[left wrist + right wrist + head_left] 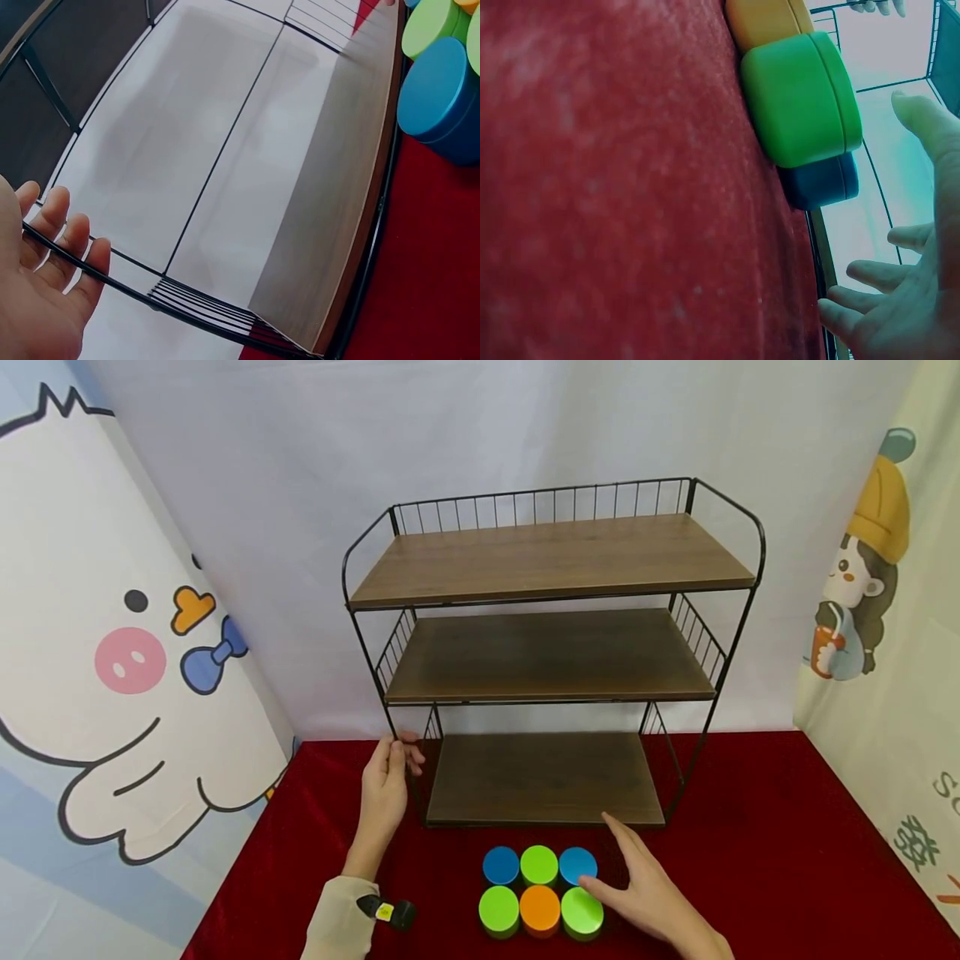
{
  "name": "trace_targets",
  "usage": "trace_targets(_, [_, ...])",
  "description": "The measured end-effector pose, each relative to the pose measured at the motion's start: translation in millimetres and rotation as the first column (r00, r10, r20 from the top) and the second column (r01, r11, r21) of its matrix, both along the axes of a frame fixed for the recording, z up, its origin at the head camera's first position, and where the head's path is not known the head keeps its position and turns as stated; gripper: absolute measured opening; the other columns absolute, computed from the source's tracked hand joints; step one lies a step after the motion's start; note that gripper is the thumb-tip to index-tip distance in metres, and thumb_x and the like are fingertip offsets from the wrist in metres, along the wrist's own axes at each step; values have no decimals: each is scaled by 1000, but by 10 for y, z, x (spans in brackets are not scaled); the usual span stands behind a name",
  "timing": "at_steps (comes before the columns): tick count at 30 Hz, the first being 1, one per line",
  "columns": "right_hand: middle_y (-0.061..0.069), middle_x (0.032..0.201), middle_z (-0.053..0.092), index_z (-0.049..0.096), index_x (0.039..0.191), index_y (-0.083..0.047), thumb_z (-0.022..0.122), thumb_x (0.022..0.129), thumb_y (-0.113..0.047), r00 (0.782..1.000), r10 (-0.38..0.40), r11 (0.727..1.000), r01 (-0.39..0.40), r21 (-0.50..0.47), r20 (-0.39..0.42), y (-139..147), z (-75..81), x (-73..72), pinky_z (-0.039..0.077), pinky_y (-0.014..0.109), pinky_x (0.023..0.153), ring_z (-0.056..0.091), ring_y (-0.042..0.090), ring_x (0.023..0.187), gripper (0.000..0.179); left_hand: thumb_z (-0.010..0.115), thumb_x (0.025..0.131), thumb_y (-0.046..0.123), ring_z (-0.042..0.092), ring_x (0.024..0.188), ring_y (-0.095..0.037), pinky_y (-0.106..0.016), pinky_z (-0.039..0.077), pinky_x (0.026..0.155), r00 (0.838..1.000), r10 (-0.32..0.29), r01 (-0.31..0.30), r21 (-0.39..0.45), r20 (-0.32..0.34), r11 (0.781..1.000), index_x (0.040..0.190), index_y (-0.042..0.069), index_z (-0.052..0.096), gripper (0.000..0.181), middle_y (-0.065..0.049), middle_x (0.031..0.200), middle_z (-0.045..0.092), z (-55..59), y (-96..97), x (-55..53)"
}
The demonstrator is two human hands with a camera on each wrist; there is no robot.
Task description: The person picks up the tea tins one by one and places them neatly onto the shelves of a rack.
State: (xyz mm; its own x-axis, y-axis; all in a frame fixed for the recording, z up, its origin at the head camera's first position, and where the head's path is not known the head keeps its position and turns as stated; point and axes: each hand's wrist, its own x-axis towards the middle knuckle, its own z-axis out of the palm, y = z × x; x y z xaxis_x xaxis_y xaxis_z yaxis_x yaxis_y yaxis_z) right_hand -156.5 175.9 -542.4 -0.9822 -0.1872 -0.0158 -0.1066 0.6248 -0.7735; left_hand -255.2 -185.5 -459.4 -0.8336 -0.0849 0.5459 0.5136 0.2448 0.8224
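Note:
A three-tier shelf rack [555,677] with brown boards and a black wire frame stands at the back of the red cloth. My left hand [386,785] holds its front left post low down; in the left wrist view the fingers [73,236] bend round the thin black bar. Several round lidded jars sit in two rows before the rack: a blue jar [501,866], a green jar [538,865] and another blue jar [577,862] behind, an orange jar [540,910] between green ones in front. My right hand [651,893], fingers spread and holding nothing, is beside the front right green jar [802,101].
Red cloth [780,843] covers the table. A pale curtain [525,427] hangs close behind the rack, with printed cartoon fabric on the left [90,610] and right [862,593]. A black strap with a small device [386,912] is on my left wrist.

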Motion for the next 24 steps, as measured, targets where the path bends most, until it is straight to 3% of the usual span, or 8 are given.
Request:
trace_targets(6, [23,165,28,23,163,-13,74,90,-58,1000,12,1000,-12,-24,3,-62,-9,-24,36,71,112,33,50,148,100,36,113,10,60,70,-32,-24,53,67,1000,9,-9,-1,19,1000,111,-7,64,32,-22,84,65,-38,-5,-10])
trace_targets(14, [23,161,36,30,161,-8,77,91,-50,999,43,995,-41,-93,15,-162,0,-31,48,53,109,48,42,139,94,37,112,5,63,71,-35,-26,56,66,998,47,-46,-17,51,999,111,-10,64,31,-24,83,66,-71,14,-9])
trace_targets(19, [22,160,38,34,159,-7,76,92,-46,997,77,991,-75,-114,12,-197,3,-31,50,50,107,52,40,137,88,36,112,4,63,74,-43,-29,58,68,996,36,-35,-9,85,999,112,-14,63,32,-28,84,64,42,50,96])
trace_targets(24, [19,155,46,41,155,-6,75,94,-45,993,111,992,-113,-53,-37,-212,-1,-47,53,50,105,56,36,133,81,38,111,2,63,75,-42,-34,59,70,997,15,-14,-19,70,1000,110,-11,63,29,-27,85,64,155,78,213])
